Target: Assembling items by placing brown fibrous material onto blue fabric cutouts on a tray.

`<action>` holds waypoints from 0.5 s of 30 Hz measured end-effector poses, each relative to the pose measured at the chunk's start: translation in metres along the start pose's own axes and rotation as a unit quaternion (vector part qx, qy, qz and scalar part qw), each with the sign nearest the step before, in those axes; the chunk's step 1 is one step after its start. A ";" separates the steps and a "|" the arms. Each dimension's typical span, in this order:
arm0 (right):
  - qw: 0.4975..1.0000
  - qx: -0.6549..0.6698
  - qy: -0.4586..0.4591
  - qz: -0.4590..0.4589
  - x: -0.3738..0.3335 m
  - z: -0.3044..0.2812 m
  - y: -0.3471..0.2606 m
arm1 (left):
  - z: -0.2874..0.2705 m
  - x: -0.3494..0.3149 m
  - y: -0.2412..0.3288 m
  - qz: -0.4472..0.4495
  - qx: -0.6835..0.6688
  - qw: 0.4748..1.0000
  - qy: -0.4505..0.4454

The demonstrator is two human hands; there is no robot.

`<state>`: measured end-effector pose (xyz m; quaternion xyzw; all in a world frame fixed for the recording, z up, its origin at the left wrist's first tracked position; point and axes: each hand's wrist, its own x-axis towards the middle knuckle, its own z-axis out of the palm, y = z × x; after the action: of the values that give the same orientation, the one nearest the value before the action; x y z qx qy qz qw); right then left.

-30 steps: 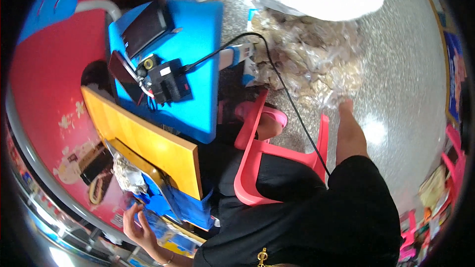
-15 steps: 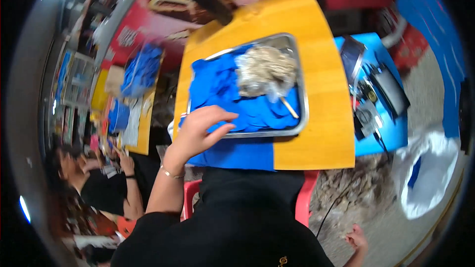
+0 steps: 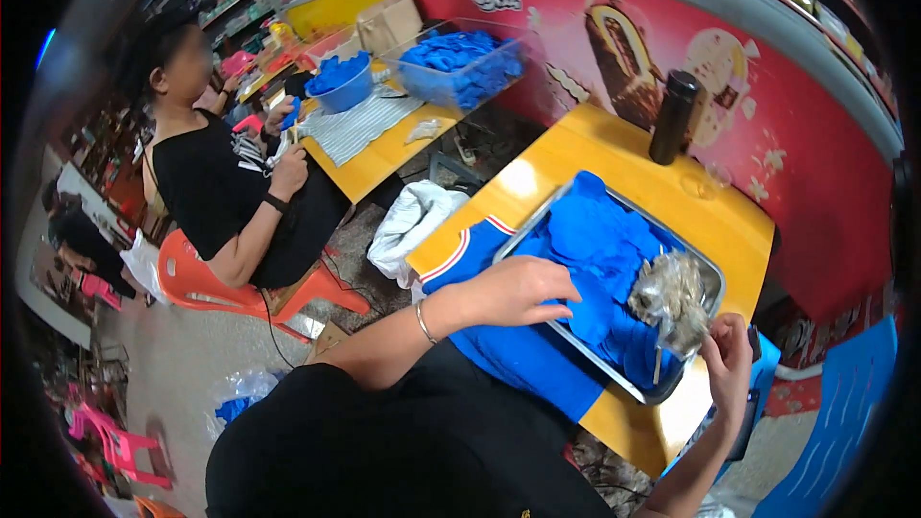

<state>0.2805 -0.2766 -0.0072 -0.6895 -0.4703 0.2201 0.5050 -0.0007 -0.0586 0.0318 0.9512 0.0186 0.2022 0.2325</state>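
Note:
A metal tray (image 3: 628,387) holds many loose blue cloth pieces (image 3: 600,230), some with rounded edges. On them, at the tray's right side, lies a clear plastic bag (image 3: 672,297) with beige contents I cannot make out. A thin pale stick (image 3: 658,364) pokes out below it. My left hand (image 3: 523,290), a bracelet on its wrist, hovers at the tray's near left edge; its fingers are bent, thumb apart, with nothing visible in them. My right hand (image 3: 729,355) is at the tray's right rim beside the bag, fingers loosely bent and apart. Whether it touches the bag is unclear.
Blue fabric (image 3: 528,364) with red-and-white trim lies under the tray on the yellow table (image 3: 547,158). A dark bottle (image 3: 674,118) stands at the back. Leftward, a person (image 3: 216,182) sits by another table with a blue basin (image 3: 341,96) and a clear bin (image 3: 460,67).
The view has swung left, bringing the seated person further in. My right hand has come from low at the right up to the tray beside the bag. My left hand stays near the tray's edge.

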 end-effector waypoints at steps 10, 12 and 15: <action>0.996 -0.078 0.008 0.044 0.015 0.088 -0.067 | -0.027 -0.050 -0.058 -0.058 -0.038 0.997 0.047; 0.985 -0.171 -0.002 0.006 0.004 0.114 -0.068 | -0.027 -0.048 -0.067 -0.028 -0.049 0.998 0.041; 0.974 -0.225 -0.016 -0.026 0.013 0.147 -0.075 | -0.024 -0.047 -0.078 -0.028 -0.058 0.996 0.061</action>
<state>0.1400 -0.1902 0.0050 -0.7696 -0.5332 0.1062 0.3349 -0.0487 0.0154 -0.0014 0.9213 0.0479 0.2535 0.2911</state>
